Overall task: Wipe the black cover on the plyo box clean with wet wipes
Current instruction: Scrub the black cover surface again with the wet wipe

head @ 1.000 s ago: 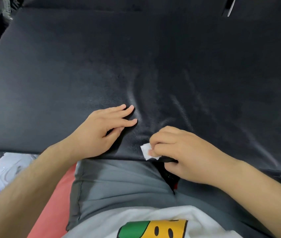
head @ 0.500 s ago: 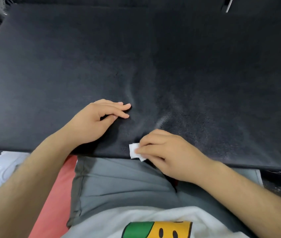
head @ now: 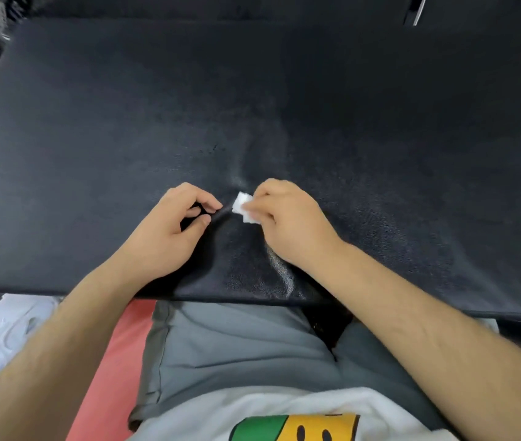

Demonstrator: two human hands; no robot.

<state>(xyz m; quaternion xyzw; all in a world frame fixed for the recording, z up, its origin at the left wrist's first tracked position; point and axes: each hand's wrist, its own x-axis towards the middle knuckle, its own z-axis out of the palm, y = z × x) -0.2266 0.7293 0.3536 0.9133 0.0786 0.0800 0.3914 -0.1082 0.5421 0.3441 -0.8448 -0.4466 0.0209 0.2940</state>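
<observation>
The black cover [head: 284, 100] spreads across the plyo box and fills most of the view; creases run through it near the middle. My right hand [head: 288, 219] pinches a small folded white wet wipe [head: 242, 207] and holds it against the cover a little in from the near edge. Just to its left, my left hand [head: 176, 227] rests on the cover with fingers curled, thumb and fingertips pinching a fold of the black material. Only a narrow gap separates the two hands.
The box's near edge [head: 94, 289] runs across in front of my lap, with grey shorts and a white printed shirt below. A white shoe [head: 20, 319] and a red mat [head: 109, 361] lie on the floor at lower left. A dark metal bar [head: 414, 11] shows at top right.
My right hand moved the wipe from the near edge farther onto the cover. My left hand went from lying flat to curled, pinching a fold beside the wipe.
</observation>
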